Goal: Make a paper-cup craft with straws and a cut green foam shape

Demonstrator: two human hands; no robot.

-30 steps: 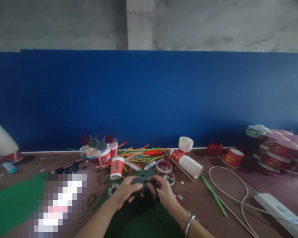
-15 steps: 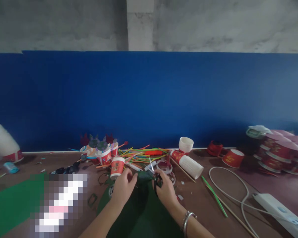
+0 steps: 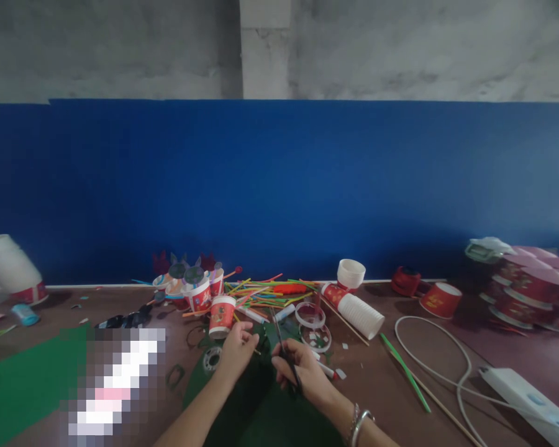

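Head view, brown tabletop (image 3: 382, 385) crowded with craft stuff.

- Right hand (image 3: 302, 371): fingers curled closed around the handles of a pair of black-handled scissors (image 3: 281, 341), blades angled up and away from the body. Whether the blades stood parted could not be told, too thin and dark. Silver bangles (image 3: 358, 423) on that wrist.
- Left hand (image 3: 236, 349): thumb and fingertips pinched shut on the far edge of the dark green craft sheet (image 3: 261, 413), just left of the blades.
- The sheet lay flat in front of the body, under both forearms, its far end raised slightly at the pinch.
- Around: red printed paper cup (image 3: 222, 313) upright just beyond the left hand; heap of coloured thin sticks (image 3: 261, 290) behind it; clear plastic rings (image 3: 310, 313) to the right of the blades; toppled sleeve of white paper cups (image 3: 356, 311); white cable loop (image 3: 431, 347) and white power strip (image 3: 526, 397) far right.

Judgement on the cutting: keep the pinch close beside the blades so the sheet stays taut, turn the sheet and not the scissors on curves (the left thumb sat near the cutting line, worth watching), and use short bites near the pivot.
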